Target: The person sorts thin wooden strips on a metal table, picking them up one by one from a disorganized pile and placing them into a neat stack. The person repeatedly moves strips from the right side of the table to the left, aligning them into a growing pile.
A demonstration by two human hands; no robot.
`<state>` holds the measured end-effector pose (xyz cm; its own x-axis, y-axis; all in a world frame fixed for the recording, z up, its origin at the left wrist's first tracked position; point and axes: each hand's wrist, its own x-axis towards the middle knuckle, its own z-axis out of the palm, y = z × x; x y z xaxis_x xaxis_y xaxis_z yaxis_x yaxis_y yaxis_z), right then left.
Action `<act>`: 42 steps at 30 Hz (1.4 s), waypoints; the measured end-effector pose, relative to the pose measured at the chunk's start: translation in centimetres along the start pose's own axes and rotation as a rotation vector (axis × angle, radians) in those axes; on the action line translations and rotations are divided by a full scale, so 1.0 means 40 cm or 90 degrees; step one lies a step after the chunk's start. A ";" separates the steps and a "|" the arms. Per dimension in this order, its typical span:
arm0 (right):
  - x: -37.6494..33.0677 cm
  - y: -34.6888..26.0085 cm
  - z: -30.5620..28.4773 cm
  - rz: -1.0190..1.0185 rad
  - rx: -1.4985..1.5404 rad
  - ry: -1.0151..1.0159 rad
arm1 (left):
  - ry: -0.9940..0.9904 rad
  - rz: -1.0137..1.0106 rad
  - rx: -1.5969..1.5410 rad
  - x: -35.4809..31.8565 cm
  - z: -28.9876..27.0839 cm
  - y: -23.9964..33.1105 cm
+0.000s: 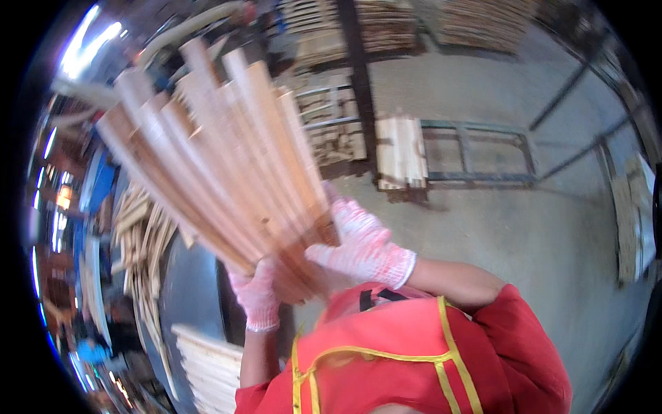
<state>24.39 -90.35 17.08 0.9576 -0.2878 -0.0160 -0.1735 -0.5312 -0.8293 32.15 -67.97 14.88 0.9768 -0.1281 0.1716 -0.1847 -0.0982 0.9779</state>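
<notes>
A thick bundle of long wooden strips (227, 159) is held up in front of me, its far ends uneven and fanned toward the upper left. My left hand (256, 293), in a white and pink knitted glove, grips the bundle's near left side. On its right side my right hand (365, 245), gloved the same way, clasps the strips with the thumb across the top. Fingers underneath are hidden by the wood. The picture is somewhat blurred by motion.
To the left, loose strips (141, 241) lie heaped beside a dark table surface (196, 283). A pale wood stack (210, 366) stands near my left forearm. Ahead are a dark post (362, 90), a metal frame (476, 176) bearing boards (401, 152), and tall lumber stacks (483, 24).
</notes>
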 end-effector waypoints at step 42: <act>0.146 -0.034 0.684 0.219 0.159 -0.288 | -0.038 0.091 0.253 0.082 -0.586 -0.339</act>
<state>36.53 -69.51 2.83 0.8684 -0.0140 -0.4957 -0.4831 -0.2494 -0.8393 40.39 -43.93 4.98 0.9324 -0.2233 0.2841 -0.3569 -0.4462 0.8207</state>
